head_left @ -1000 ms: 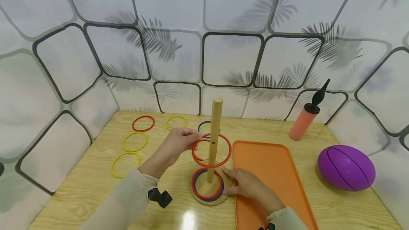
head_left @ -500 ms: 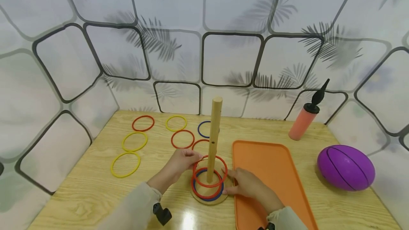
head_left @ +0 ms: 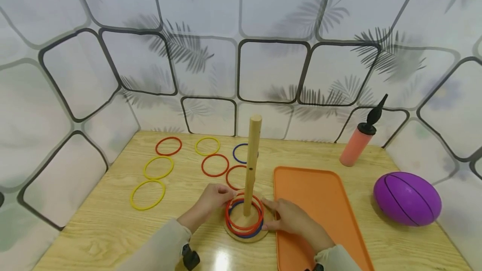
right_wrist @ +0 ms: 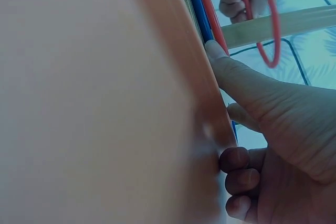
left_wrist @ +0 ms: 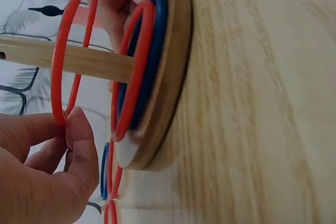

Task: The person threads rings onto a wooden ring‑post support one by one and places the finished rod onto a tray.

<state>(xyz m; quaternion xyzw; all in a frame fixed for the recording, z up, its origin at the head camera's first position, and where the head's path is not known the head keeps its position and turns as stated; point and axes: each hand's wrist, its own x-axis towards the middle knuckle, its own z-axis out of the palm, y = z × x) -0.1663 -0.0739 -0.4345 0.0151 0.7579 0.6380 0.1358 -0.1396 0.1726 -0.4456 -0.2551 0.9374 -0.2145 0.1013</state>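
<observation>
My left hand (head_left: 211, 199) pinches a red ring (left_wrist: 58, 77) between thumb and fingers. That ring encircles the wooden post (head_left: 253, 145) and is apart from the rings lower down, as the left wrist view shows. Around the foot of the post, another red ring (left_wrist: 143, 61) lies over a blue ring (left_wrist: 160, 24) on the round wooden base (left_wrist: 181, 40). At the base's right side, my right hand (head_left: 293, 221) holds the stand, thumb and index finger spread along the edge. Its other fingers are curled in the right wrist view.
Several loose yellow, red and blue rings, including a yellow ring (head_left: 132, 198), lie left of and behind the stand. An orange tray (head_left: 312, 195) is right beside it. Farther right are a purple ball (head_left: 407, 198) and a pink hand pump (head_left: 355, 147) with a black top.
My left hand has lowered the red ring down along the post, from about mid-height to just above the rings at the foot. My right hand has stayed at the base.
</observation>
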